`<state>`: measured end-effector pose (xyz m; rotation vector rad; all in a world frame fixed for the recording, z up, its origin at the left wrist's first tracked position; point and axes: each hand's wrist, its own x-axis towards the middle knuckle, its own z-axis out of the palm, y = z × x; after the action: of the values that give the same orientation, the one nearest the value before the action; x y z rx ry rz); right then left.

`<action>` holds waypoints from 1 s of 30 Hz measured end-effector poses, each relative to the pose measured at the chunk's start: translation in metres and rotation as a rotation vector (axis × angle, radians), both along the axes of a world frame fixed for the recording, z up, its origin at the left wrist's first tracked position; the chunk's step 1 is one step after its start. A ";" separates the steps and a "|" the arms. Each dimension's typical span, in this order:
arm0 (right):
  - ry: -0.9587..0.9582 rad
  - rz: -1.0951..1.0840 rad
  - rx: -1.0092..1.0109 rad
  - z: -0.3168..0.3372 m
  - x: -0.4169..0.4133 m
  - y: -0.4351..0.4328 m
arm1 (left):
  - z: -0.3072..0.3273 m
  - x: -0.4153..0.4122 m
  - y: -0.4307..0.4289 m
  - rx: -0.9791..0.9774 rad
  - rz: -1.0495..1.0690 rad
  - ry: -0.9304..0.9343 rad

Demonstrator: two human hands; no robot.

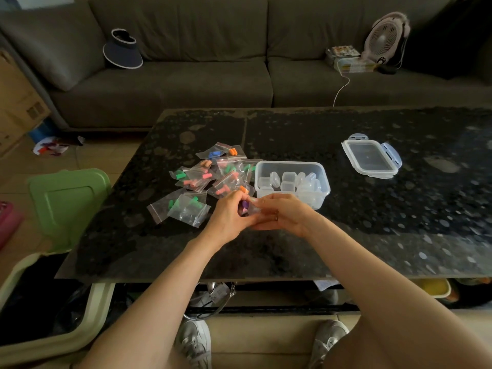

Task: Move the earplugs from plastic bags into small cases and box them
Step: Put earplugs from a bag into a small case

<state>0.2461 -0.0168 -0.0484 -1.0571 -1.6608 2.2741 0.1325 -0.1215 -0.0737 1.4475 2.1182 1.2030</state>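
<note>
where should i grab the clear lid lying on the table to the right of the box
Pinch the lid by the clip flap on its right edge, coming in from the right. The lid lies flat on the table, so its low rim gives little to get under. The flap juts out past the rim, and nothing stands beside it.

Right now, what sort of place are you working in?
Most likely a home living room: a grey sofa stands behind the dark stone-topped coffee table, and a small fan and a sun visor lie on its cushions.
</note>
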 end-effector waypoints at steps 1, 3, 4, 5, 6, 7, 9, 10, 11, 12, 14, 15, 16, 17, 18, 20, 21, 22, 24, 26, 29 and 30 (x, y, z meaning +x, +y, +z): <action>0.000 0.000 0.002 -0.001 0.000 0.000 | 0.000 0.000 0.000 -0.008 -0.007 0.002; -0.010 0.003 0.010 -0.001 0.000 0.001 | 0.000 0.000 -0.001 -0.018 -0.023 0.000; -0.018 0.006 0.012 -0.001 0.000 0.001 | 0.000 0.000 -0.001 -0.024 -0.032 -0.008; -0.028 0.010 0.014 -0.001 -0.001 0.001 | 0.000 0.000 -0.002 -0.031 -0.040 -0.011; -0.039 0.014 0.015 -0.001 -0.001 0.001 | 0.000 -0.001 -0.002 -0.040 -0.047 -0.009; -0.051 0.018 0.018 -0.002 -0.002 0.001 | 0.000 -0.001 -0.003 -0.048 -0.052 0.000; -0.065 0.021 0.022 -0.003 -0.002 0.001 | -0.001 -0.002 -0.004 -0.049 -0.054 0.032; -0.068 0.017 0.026 -0.004 -0.003 0.002 | -0.002 -0.002 -0.004 -0.049 -0.051 0.046; -0.076 0.010 0.037 -0.004 -0.004 0.002 | -0.002 -0.003 -0.004 -0.052 -0.046 0.059; -0.098 0.000 0.065 -0.004 -0.004 0.001 | -0.004 -0.004 -0.004 -0.063 -0.039 0.073; -0.166 -0.014 0.170 -0.006 -0.005 0.002 | -0.005 -0.005 -0.003 -0.111 -0.022 0.097; -0.186 -0.016 0.214 -0.007 -0.006 0.001 | -0.006 -0.006 -0.003 -0.133 -0.019 0.091; -0.191 -0.019 0.244 -0.008 -0.006 0.001 | -0.007 -0.007 -0.003 -0.151 -0.019 0.057; -0.179 -0.022 0.264 -0.009 -0.006 0.000 | -0.008 -0.008 -0.004 -0.170 -0.016 0.000; -0.147 -0.021 0.277 -0.010 -0.006 0.000 | -0.008 -0.010 -0.004 -0.192 0.000 -0.072; -0.055 0.017 0.303 -0.010 -0.003 0.001 | -0.009 -0.017 -0.005 -0.226 0.037 -0.229; -0.022 0.053 0.324 -0.010 -0.002 0.002 | -0.010 -0.022 -0.006 -0.230 0.044 -0.273; -0.003 0.094 0.353 -0.012 -0.001 0.003 | -0.012 -0.027 -0.007 -0.236 0.045 -0.278; -0.001 0.162 0.455 -0.016 -0.001 0.002 | -0.015 -0.033 -0.010 -0.270 0.043 -0.246; -0.017 0.219 0.633 -0.020 -0.005 -0.001 | -0.020 -0.035 -0.010 -0.290 0.046 -0.218; -0.053 0.319 0.952 -0.027 -0.012 -0.007 | -0.019 -0.033 -0.009 -0.234 0.050 -0.265; -0.059 0.318 1.014 -0.029 -0.014 -0.008 | -0.018 -0.033 -0.009 -0.220 0.048 -0.307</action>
<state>0.2320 -0.0251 -0.0778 -0.6152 -2.6479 1.1371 0.0998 -0.1300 -0.0912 1.0505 2.0086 1.0881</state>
